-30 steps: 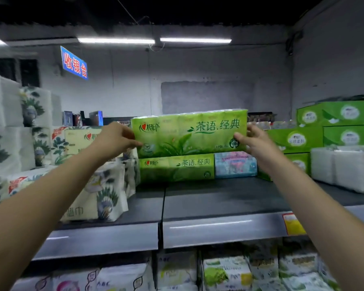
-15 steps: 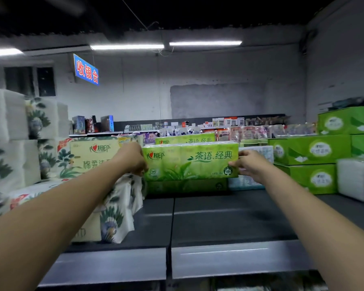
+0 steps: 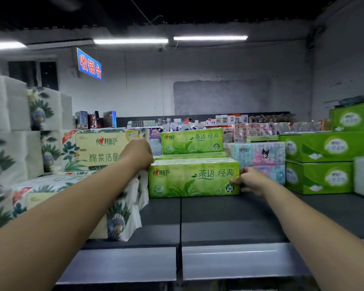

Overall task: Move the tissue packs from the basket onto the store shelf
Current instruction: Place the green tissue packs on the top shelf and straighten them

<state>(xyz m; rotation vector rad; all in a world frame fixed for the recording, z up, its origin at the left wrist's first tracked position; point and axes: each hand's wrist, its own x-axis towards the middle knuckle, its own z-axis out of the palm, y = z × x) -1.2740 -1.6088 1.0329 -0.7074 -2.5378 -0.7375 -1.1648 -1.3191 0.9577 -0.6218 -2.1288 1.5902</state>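
So the green plastic-wrapped tissue pack (image 3: 193, 179) was up in the air a second ago, above the stock at the middle of the frame. Half a second ago it was partway down. Now its bottom edge looks to be sitting on the dark grey metal store shelf (image 3: 229, 217), dead centre, just in front of the other green ones. Pretty sure this pack is basically placed and only needs letting go, maybe a nudge back.

The left hand (image 3: 138, 154) is curled over the pack's upper left corner. Its fingers are hidden behind the knuckles, but it reads as gripping. The right hand (image 3: 250, 181) holds the right end, thumb on the front face and the rest tucked behind.

Counts:
- Green packs of this kind: three. There's the front one, the second green pack (image 3: 189, 157) right behind it with only its top showing, and the stacked green pack (image 3: 191, 140) further back.
- One pastel cartoon-print tissue pack (image 3: 261, 158), touching or nearly touching the right end.
- At least three green cardboard boxes (image 3: 324, 145) at the right of the frame.
- A pile of floral white tissue bundles (image 3: 51, 148) on the left, too jumbled to count.
- One blue hanging sign (image 3: 89, 64), upper left.

The basket isn't in shot, so no idea how many packs are left.
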